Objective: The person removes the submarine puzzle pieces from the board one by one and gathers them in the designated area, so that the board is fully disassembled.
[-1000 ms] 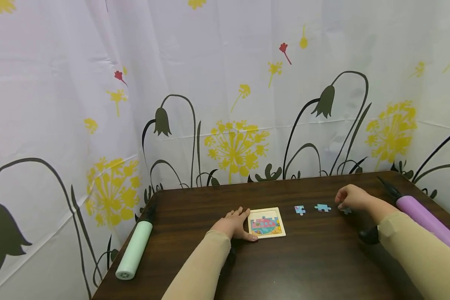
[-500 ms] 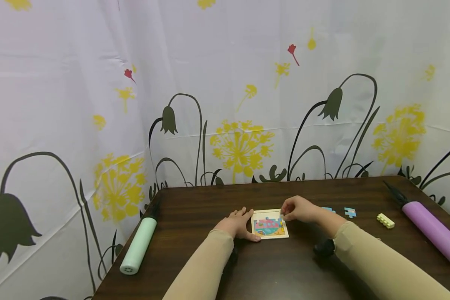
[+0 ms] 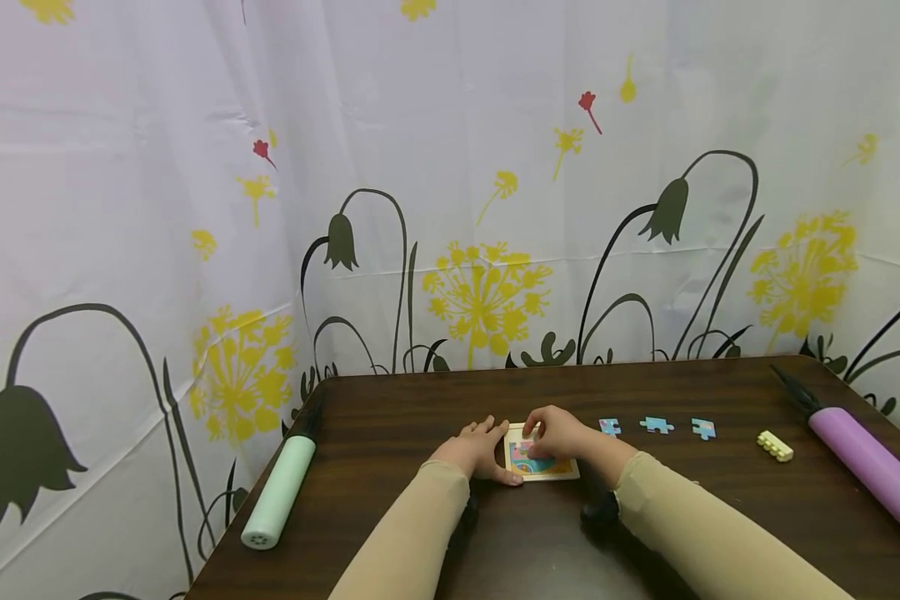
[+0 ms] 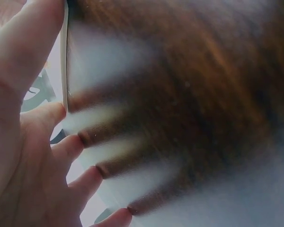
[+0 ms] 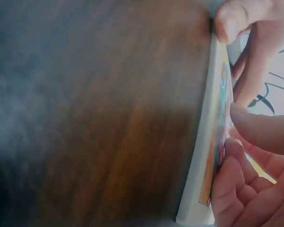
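A small square jigsaw puzzle in a pale wooden tray [image 3: 575, 476] lies on the dark wooden table in the head view, its pink, teal and orange picture partly filled. My left hand [image 3: 471, 452] rests at the tray's left side, fingers spread and fairly straight, thumb by the near edge; in the left wrist view its fingertips touch the table. Over the puzzle is my right hand [image 3: 560, 435], fingers curled and pinched together around a jigsaw piece that the fingers hide. The right wrist view shows these fingertips close against the puzzle's surface. Three loose blue jigsaw pieces [image 3: 657, 425] lie to its right.
A pale yellow toy brick [image 3: 775, 446] sits further right. A purple hand pump [image 3: 868, 469] lies along the table's right side, and a mint-green pump [image 3: 279, 492] along the left. Behind the table [image 3: 420, 408] hangs a flowered curtain [image 3: 450, 167].
My right hand has moved left from beside the loose pieces to over the puzzle, carrying a jigsaw piece. The left hand stays at the tray. The head view has shifted slightly.
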{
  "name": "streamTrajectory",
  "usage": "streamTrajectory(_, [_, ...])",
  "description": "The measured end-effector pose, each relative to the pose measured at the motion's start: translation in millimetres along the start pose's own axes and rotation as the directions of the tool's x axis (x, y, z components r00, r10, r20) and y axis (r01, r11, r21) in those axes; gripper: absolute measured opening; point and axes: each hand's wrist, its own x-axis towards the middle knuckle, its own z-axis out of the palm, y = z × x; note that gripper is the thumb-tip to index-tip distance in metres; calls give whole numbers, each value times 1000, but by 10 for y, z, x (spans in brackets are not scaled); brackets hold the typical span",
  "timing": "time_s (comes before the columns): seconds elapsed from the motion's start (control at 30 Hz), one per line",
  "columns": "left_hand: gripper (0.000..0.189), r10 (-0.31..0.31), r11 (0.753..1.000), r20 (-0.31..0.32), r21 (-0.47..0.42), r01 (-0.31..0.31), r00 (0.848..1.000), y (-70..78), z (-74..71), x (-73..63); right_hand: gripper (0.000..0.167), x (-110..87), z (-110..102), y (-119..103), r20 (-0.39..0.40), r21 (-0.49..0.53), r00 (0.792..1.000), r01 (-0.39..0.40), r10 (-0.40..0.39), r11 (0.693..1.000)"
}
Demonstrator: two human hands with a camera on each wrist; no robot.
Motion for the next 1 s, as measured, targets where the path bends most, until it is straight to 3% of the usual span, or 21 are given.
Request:
streamTrajectory(0.43, [98, 6, 1000, 7, 23, -6, 1000, -21, 20, 30, 31, 35, 104, -33, -48, -42, 999, -9, 7, 999])
streamTrajectory(1.0, [100, 11, 1000, -16, 19, -11, 1000, -22, 34, 36, 20, 32, 86, -1, -37, 13, 998, 55, -54, 998])
